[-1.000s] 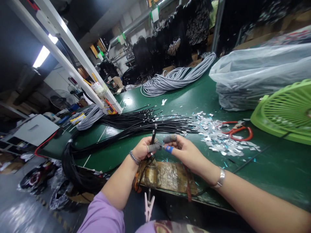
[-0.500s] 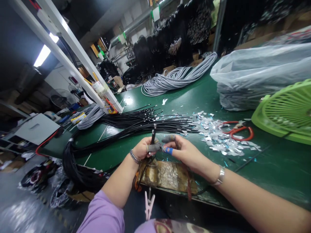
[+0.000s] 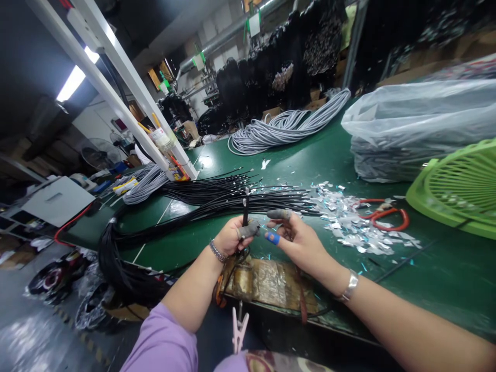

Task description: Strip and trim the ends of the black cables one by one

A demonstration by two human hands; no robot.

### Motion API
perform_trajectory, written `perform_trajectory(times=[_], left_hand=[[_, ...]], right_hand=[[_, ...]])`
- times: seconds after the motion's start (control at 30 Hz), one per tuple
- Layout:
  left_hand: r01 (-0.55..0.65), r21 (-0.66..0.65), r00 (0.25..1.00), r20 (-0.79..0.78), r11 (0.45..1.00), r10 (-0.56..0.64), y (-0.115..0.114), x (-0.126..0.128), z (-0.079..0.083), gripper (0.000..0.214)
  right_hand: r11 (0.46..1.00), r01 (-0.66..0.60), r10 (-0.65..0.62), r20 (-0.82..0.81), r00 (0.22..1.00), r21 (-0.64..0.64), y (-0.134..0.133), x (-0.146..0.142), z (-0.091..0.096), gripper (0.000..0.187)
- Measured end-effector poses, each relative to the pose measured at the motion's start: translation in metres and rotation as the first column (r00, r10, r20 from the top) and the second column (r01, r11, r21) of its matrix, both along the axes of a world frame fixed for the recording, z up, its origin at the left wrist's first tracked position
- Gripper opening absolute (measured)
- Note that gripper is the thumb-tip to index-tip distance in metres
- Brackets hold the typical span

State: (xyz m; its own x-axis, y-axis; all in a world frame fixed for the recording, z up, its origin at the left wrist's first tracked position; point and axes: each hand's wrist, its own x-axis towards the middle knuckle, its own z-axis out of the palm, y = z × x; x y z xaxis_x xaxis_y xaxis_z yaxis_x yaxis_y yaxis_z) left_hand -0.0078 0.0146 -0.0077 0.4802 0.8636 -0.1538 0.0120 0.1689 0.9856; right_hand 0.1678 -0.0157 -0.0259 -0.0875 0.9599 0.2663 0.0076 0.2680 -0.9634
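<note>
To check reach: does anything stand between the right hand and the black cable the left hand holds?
Nothing visible does. The right hand is beside the black cable in the left hand, apart.

I'm looking at a matt black plastic-sheathed cable (image 3: pixel 245 207), dull grey rubbery cots (image 3: pixel 251 229), and crinkled glossy foil scraps (image 3: pixel 349 223) glinting on the smooth green table (image 3: pixel 310 163).

A cable-assembly workshop, probably a factory floor — green workbench (image 3: pixel 310 155) heaped with black cables (image 3: pixel 217 199), grey cable coils (image 3: pixel 287 126), foil scraps (image 3: pixel 349 219).
</note>
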Motion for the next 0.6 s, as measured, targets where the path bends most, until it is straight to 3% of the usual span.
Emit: perform_trajectory(times=[0.13,0.37,0.6], left_hand=[[0.011,0.006,0.998,-0.056,1.000,-0.010,-0.0012,0.0009,0.0016,0.055],[0.082,-0.005,0.989,-0.127,0.997,-0.082,-0.0060,0.0035,0.0063,0.055],[0.032,-0.043,0.998,-0.048,0.999,-0.034,-0.0025,-0.0004,0.0040,0.054]], right_hand=[[0.999,0.008,-0.010,0.049,0.999,0.035,0.0012,0.0020,0.0023,0.024],[0.999,-0.054,0.054,0.010,0.998,-0.008,0.0051,0.0013,0.0034,0.023],[0.999,-0.032,0.031,-0.030,0.999,-0.015,0.0019,0.0029,0.0089,0.024]])
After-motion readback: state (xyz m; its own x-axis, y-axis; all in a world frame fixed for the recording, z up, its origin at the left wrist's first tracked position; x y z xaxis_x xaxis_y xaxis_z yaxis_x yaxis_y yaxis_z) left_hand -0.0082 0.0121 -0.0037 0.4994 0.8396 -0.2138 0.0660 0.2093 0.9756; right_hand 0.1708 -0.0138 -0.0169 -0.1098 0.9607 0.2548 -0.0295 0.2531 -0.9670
